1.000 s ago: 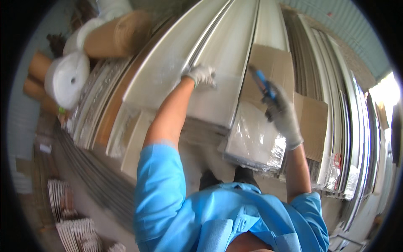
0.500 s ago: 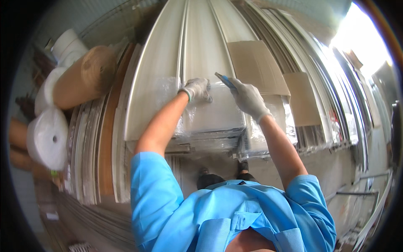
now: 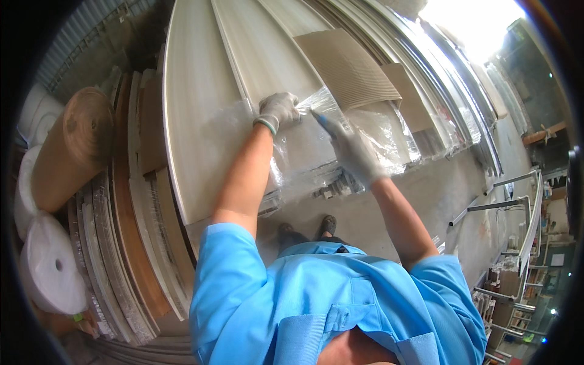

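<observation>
My left hand (image 3: 277, 111), in a light work glove, pinches a fold of clear plastic wrap (image 3: 316, 152) that covers the lower end of long pale profile panels (image 3: 201, 109). My right hand (image 3: 353, 152), also gloved, holds a blue-handled cutter (image 3: 321, 119) with its tip against the wrap just right of my left hand. Brown corrugated cardboard sheets (image 3: 350, 70) lie on the panels above my hands. The wrap hangs loose and crinkled below my hands.
Rolls of brown paper (image 3: 76, 146) and white foam (image 3: 52, 267) stand at the left beside stacked boards (image 3: 137, 243). More long profiles (image 3: 450, 109) lean to the right. Grey concrete floor (image 3: 413, 194) lies under my shoes (image 3: 307, 228). Metal racks (image 3: 517, 207) stand at the far right.
The view has swung so the panels sit more centred. Both hands moved closer together on the wrap; the cutter now touches the plastic next to my left hand.
</observation>
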{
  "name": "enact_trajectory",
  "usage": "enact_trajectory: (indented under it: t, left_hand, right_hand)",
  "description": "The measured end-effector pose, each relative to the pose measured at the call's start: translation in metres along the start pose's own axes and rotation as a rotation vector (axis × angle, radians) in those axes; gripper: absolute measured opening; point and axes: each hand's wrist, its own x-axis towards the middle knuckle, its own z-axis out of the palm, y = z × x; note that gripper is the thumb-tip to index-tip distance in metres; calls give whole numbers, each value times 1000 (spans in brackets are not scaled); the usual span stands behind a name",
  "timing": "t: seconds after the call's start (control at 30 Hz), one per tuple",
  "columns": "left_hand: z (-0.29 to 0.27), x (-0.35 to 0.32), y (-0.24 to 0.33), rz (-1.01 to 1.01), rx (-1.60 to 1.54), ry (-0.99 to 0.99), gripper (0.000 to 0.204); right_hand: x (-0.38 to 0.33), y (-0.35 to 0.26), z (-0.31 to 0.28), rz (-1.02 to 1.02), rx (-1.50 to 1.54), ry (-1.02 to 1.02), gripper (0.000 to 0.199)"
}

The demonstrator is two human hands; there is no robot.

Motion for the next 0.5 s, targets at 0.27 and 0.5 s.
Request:
enact_trajectory:
  t: [0.27,0.5]
  left_hand:
    - [-6,-3,-2,-12,-61,-1,33]
    - [-2,-1,-1,16,-84,5,37]
  right_hand:
    - [7,-3,-25,17,2,164,39]
    - [35,2,7,70,-99,8,42]
